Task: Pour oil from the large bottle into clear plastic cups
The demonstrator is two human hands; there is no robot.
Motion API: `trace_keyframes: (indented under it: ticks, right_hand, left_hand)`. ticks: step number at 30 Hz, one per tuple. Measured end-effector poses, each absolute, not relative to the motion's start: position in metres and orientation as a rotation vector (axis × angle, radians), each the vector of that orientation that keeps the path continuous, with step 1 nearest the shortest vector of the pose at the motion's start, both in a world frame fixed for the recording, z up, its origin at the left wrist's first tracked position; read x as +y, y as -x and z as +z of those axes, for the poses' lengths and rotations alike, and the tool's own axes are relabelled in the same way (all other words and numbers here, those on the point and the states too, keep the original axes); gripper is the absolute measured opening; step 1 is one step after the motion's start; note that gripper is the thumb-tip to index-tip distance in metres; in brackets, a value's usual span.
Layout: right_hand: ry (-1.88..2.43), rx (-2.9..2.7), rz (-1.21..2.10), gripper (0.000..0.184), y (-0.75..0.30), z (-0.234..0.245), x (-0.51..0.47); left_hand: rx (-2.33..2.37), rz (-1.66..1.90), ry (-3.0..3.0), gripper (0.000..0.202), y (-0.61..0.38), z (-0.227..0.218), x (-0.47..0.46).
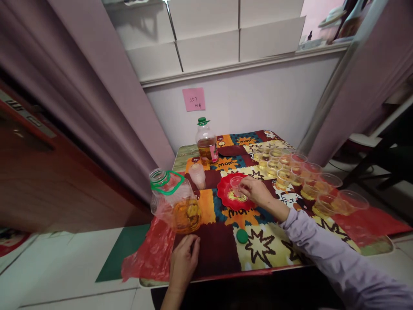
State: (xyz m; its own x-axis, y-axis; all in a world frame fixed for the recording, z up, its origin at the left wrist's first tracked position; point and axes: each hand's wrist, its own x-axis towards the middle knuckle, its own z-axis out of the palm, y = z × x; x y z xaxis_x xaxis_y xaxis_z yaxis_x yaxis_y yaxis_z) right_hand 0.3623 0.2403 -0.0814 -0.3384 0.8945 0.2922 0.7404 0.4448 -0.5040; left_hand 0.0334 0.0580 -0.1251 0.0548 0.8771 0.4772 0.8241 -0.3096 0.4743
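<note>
My right hand [256, 191] pinches the rim of a clear plastic cup [236, 183] and holds it at the red scalloped plate [222, 200]. Whether the cup touches the plate, I cannot tell. My left hand [185, 258] rests loosely curled on the table edge, with nothing visible in it. Just beyond it stands a large clear jug [187, 215] with a green handle, uncapped and partly filled with amber liquid. A green cap [242, 236] lies on the patterned cloth between my hands. Behind the jug is a stack of clear cups [197, 176].
Several clear cups of yellow liquid [284, 177] crowd the table's right side. A second jug [206, 148], green-capped, stands at the back near the wall. Red plastic sheeting [148, 254] hangs over the left edge. A pink note [194, 99] is on the wall.
</note>
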Motion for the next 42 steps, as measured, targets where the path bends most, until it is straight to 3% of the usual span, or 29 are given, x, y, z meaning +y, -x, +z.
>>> trace_keyframes:
  ticks: [6, 13, 16, 21, 25, 28, 33, 35, 38, 42]
  right_hand:
    - [1.370, -2.132, 0.388, 0.008, -0.359, -0.088, 0.237]
    - [1.237, -1.961, 0.276, 0.035, -0.365, -0.065, 0.209]
    - [1.173, -1.774, 0.433, 0.042, -0.353, -0.043, 0.193]
    - [0.945, -1.602, 0.893, 0.082, -0.293, -0.017, 0.175]
    - [0.814, -1.733, 0.903, 0.120, -0.234, -0.004, 0.169]
    - [0.784, -1.779, 0.798, 0.128, -0.199, 0.015, 0.170]
    - [0.914, -1.773, 0.526, 0.112, -0.166, 0.062, 0.171]
    - [0.931, -1.799, 0.374, 0.090, -0.162, 0.070, 0.167]
    - [0.873, -1.880, 0.227, 0.044, -0.163, 0.065, 0.159]
    - [0.864, -1.898, 0.158, 0.023, -0.170, 0.042, 0.153]
  left_hand:
    - [1.793, 1.095, -2.227, 0.025, -0.034, -0.122, 0.058]
    - [1.811, 1.090, -2.218, 0.025, -0.035, -0.126, 0.057]
    - [1.822, 1.079, -2.208, 0.024, -0.036, -0.127, 0.056]
    - [1.830, 1.055, -2.197, 0.021, -0.036, -0.127, 0.055]
    - [1.830, 1.060, -2.184, 0.022, -0.035, -0.128, 0.053]
    - [1.826, 1.065, -2.169, 0.022, -0.035, -0.128, 0.051]
    - [1.826, 1.074, -2.125, 0.021, -0.035, -0.128, 0.050]
    - [1.814, 1.089, -2.105, 0.021, -0.034, -0.128, 0.051]
    - [1.778, 1.123, -2.067, 0.022, -0.034, -0.127, 0.052]
    - [1.716, 1.183, -1.975, 0.021, -0.035, -0.124, 0.051]
